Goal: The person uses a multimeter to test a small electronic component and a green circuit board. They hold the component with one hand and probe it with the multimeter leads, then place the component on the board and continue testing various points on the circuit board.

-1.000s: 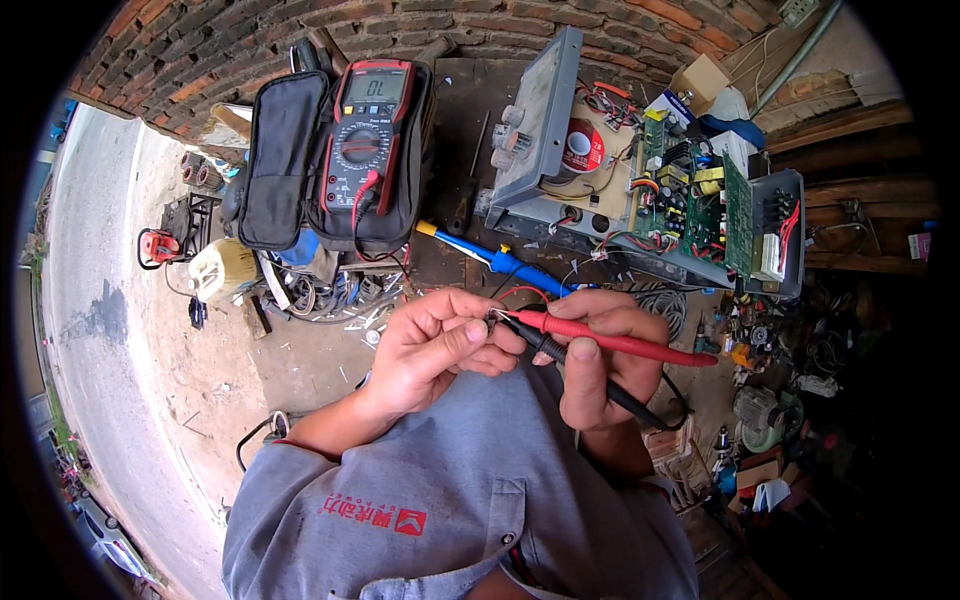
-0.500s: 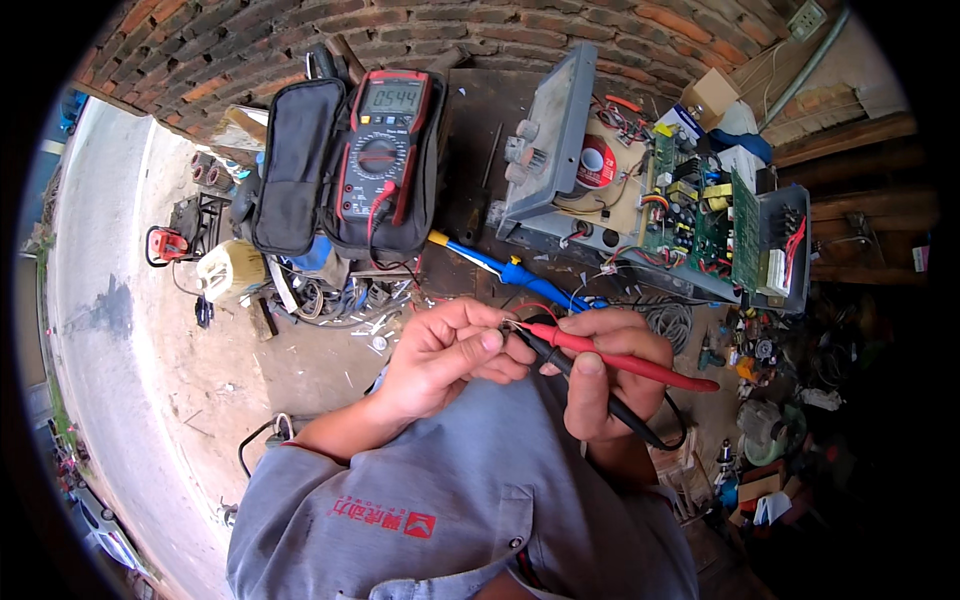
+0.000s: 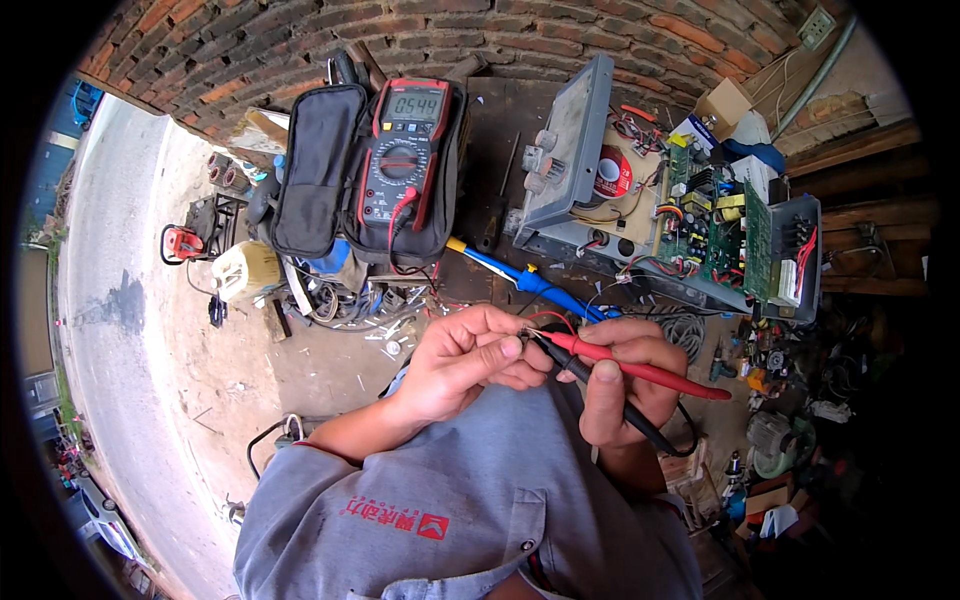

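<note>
My left hand (image 3: 450,368) pinches a tiny dark piece (image 3: 524,335) between thumb and forefinger; its kind is too small to make out. In my right hand (image 3: 632,385) are a red test probe (image 3: 665,376) and a black test probe (image 3: 645,425), held together like chopsticks. Both probe tips meet at the tiny piece. Beyond my hands, a red and black multimeter (image 3: 402,160) with its display lit lies in an opened black zip case (image 3: 318,170). A red lead is plugged into the meter's lower part.
To the right stands an opened device with green circuit boards (image 3: 735,240), its grey panel (image 3: 568,150) tilted up. A solder spool (image 3: 612,172) lies inside. A blue soldering iron (image 3: 530,280) rests near the bench edge. A yellowish jug (image 3: 243,270) stands left.
The whole view has shifted slightly, so everything appears a little farther right and lower. Both hands keep their hold, and the probe tips stay at the tiny piece.
</note>
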Available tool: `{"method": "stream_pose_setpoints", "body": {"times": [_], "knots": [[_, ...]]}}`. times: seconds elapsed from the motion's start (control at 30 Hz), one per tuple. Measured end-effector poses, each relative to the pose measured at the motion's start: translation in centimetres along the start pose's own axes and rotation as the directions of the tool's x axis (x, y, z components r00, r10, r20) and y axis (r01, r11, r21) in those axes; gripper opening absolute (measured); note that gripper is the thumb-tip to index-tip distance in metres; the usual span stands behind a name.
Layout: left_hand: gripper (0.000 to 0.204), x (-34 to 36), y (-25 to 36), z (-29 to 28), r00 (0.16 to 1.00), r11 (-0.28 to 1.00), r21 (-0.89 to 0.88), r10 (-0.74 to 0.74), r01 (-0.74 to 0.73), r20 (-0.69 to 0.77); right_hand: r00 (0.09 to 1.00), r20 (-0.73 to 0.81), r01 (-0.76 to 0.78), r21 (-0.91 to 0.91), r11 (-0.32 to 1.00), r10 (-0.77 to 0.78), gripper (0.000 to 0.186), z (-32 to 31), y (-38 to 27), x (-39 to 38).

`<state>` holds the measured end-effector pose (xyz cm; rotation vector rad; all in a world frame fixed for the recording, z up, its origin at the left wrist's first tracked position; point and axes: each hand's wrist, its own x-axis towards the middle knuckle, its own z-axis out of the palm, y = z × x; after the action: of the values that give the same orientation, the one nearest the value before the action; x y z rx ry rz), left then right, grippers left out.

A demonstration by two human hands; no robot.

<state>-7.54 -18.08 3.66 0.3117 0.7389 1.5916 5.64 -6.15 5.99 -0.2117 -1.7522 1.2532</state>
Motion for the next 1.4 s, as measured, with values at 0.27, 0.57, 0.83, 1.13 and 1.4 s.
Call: {"method": "stream_pose_setpoints", "body": {"times": [0.27, 0.57, 0.83, 1.13, 1.4], "knots": [[0.020, -0.05, 0.12, 0.53, 0.999, 1.000, 0.008, -0.005, 0.005, -0.042, 1.000, -0.020, 0.000, 0.039, 0.999, 0.001, 0.020, 0.06, -0.04, -0.13], [0.024, -0.03, 0.22, 0.46, 1.000, 1.000, -0.024, 0.004, -0.005, -0.023, 0.999, -0.028, -0.039, 0.093, 0.995, 0.041, 0.020, -0.17, -0.12, -0.39], [0.023, 0.07, 0.13, 0.45, 1.000, 1.000, -0.024, 0.007, -0.008, -0.007, 1.000, -0.012, -0.007, 0.063, 0.998, 0.008, 0.021, -0.22, 0.18, -0.32], [0.019, 0.18, 0.07, 0.32, 1.000, 1.000, -0.011, -0.004, 0.004, -0.030, 0.999, -0.007, -0.034, 0.070, 0.997, 0.034, 0.020, -0.22, 0.21, -0.59], [0.017, 0.14, 0.20, 0.24, 0.999, 0.999, 0.028, -0.015, 0.016, -0.036, 0.999, 0.013, 0.033, 0.004, 0.999, -0.033, 0.021, -0.03, 0.12, 0.21]]}}
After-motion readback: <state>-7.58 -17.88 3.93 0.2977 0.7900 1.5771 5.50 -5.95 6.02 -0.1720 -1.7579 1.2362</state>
